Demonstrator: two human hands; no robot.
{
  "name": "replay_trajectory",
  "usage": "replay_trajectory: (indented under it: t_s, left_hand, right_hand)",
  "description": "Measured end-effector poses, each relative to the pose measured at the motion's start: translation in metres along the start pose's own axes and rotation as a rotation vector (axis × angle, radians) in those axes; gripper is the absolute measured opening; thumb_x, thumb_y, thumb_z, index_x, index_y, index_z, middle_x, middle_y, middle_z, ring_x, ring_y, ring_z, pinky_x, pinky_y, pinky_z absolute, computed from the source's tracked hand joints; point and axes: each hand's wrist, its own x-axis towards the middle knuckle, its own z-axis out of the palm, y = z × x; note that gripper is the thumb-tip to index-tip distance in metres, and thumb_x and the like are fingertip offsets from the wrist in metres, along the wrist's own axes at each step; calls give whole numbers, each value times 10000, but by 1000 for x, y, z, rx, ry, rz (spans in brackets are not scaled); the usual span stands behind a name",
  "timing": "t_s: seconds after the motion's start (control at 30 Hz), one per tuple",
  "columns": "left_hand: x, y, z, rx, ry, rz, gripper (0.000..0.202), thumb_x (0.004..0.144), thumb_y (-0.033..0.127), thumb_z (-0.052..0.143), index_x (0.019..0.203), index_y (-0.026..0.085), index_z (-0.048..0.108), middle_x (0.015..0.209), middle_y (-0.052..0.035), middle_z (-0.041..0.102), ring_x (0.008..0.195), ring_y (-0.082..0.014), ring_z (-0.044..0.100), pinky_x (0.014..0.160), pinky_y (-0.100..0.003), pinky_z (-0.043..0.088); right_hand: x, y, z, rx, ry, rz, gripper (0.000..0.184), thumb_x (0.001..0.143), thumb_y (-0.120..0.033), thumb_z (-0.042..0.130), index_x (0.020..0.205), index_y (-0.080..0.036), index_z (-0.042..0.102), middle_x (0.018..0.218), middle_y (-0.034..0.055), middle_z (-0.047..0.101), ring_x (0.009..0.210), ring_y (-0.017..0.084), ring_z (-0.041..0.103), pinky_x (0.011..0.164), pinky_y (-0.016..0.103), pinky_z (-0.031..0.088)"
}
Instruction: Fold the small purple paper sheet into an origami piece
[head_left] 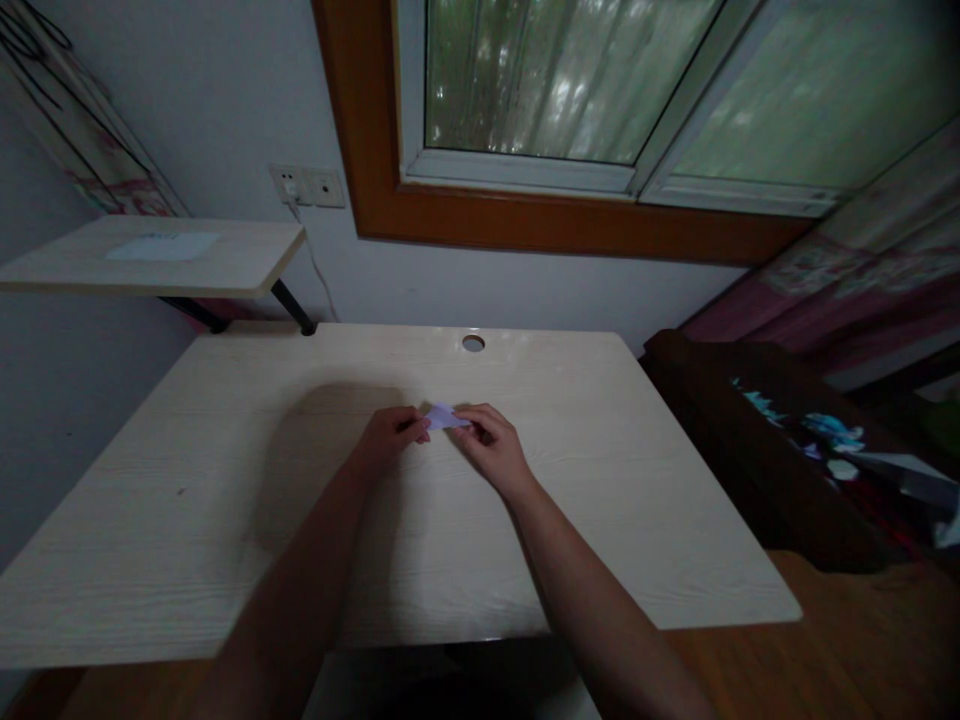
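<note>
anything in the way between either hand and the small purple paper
Nothing visible is. The left hand and right hand both have their fingers on the purple paper, one at each side, with no other object showing between them and it.

Left forearm: bare, entered from the lower edge of the view and slanted up to the right. Right forearm: likewise bare, slanted up to the left, the pair narrowing toward the middle. Left hand: back turned upward, thumb and index finger brought together in a pinch, remaining fingers curled and partly hidden. Right hand: thumb and index finger also pinched, the index arched above, other fingers mostly out of sight. Spacing: fingertips faced one another, near but apart, at nearly equal height.
</note>
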Motion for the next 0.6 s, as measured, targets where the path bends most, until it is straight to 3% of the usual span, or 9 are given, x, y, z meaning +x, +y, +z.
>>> replay_trajectory:
  t_s: [0.3, 0.43, 0.6]
  left_hand:
    - [0, 7, 2, 129, -27, 93, 334, 913, 377, 526, 764, 148, 717, 716, -31, 710, 673, -141, 630, 651, -233, 430]
    - [1, 8, 2, 127, -11, 85, 431, 943, 427, 464, 728, 140, 703, 706, -34, 695, 678, -146, 625, 661, -238, 429]
    - [2, 9, 2, 164, -67, 88, 347, 906, 405, 532, 750, 153, 713, 701, -15, 693, 672, -138, 616, 665, -231, 425]
  right_hand:
    - [1, 6, 0, -24, -50, -61, 106, 882, -277, 650, 939, -238, 730, 966, 81, 678, 892, 194, 636, 734, 325, 526]
    - [0, 7, 0, -10, -89, -62, 111, 886, -264, 645, 954, -240, 729, 979, 82, 673, 896, 192, 635, 732, 321, 524]
    - [1, 5, -1, 6, -107, -77, 121, 881, -221, 641, 958, -248, 731, 972, 72, 667, 893, 183, 628, 720, 308, 509]
